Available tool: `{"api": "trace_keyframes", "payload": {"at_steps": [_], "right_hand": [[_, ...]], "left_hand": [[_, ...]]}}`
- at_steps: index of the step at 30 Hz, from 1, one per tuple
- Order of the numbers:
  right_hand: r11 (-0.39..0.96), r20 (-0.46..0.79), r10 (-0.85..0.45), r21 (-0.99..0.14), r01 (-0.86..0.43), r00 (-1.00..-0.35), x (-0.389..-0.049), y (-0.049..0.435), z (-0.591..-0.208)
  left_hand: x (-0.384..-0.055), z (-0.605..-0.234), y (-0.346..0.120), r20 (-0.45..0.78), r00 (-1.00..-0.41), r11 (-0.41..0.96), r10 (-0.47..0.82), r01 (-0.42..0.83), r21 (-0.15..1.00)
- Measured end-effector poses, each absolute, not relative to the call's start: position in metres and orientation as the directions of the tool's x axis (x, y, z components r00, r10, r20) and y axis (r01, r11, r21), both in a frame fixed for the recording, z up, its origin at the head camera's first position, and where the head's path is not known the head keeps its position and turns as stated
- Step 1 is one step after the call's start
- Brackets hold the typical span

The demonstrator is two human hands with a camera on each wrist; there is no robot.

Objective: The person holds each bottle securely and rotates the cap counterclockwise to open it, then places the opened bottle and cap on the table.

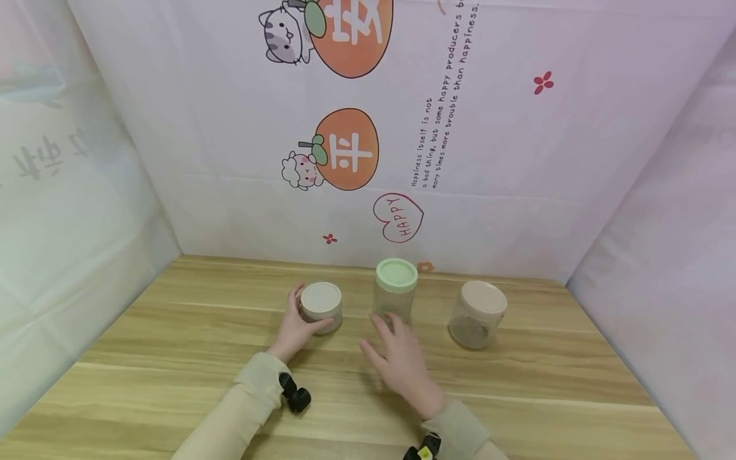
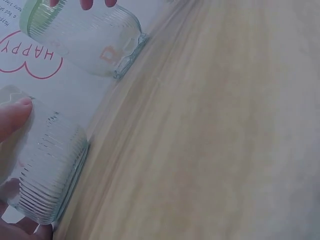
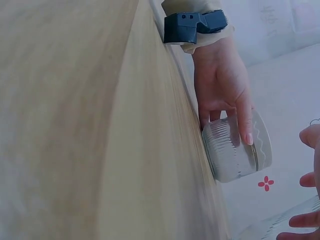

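On the left of the wooden table, a short ribbed glass jar with a white lid [image 1: 321, 298] stands upright. My left hand [image 1: 294, 331] holds it, thumb on the near side and fingers round the left side; the right wrist view also shows this short jar [image 3: 227, 150] in the hand's grip. A taller clear jar with a green lid [image 1: 395, 275] stands in the middle. My right hand [image 1: 402, 364] is in front of it with fingers spread and nothing held. Its fingertips overlap the jar's lower part in the head view; whether they touch I cannot tell.
A third jar, clear with a beige lid [image 1: 483, 299], stands to the right with something dark visible at its lower part. Behind the table [image 1: 546, 383] hangs a printed white cloth [image 1: 489, 223], with pale cloth on both sides.
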State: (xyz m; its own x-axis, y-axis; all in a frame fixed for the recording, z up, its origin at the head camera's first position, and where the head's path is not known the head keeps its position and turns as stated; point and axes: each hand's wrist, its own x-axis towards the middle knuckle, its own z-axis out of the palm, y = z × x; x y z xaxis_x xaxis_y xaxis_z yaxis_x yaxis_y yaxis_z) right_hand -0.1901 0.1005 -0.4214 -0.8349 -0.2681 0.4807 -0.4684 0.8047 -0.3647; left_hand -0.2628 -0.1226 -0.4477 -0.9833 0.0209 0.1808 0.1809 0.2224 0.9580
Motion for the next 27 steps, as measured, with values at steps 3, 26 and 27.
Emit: {"api": "trace_keyframes", "payload": {"at_steps": [3, 26, 27], "right_hand": [[0.804, 0.479, -0.275, -0.361, -0.472, -0.834, -0.191, 0.098, -0.420], [0.773, 0.470, -0.327, -0.367, -0.518, -0.820, -0.193, 0.084, -0.422], [0.771, 0.473, -0.329, -0.365, -0.522, -0.817, -0.193, 0.084, -0.422]], "left_hand": [[-0.262, -0.447, -0.123, 0.191, -0.981, 0.233, 0.033, 0.194, 0.953], [-0.239, -0.448, -0.125, 0.218, -0.970, 0.272, 0.109, 0.240, 0.932], [-0.239, -0.447, -0.125, 0.218, -0.970, 0.272, 0.111, 0.241, 0.932]]}}
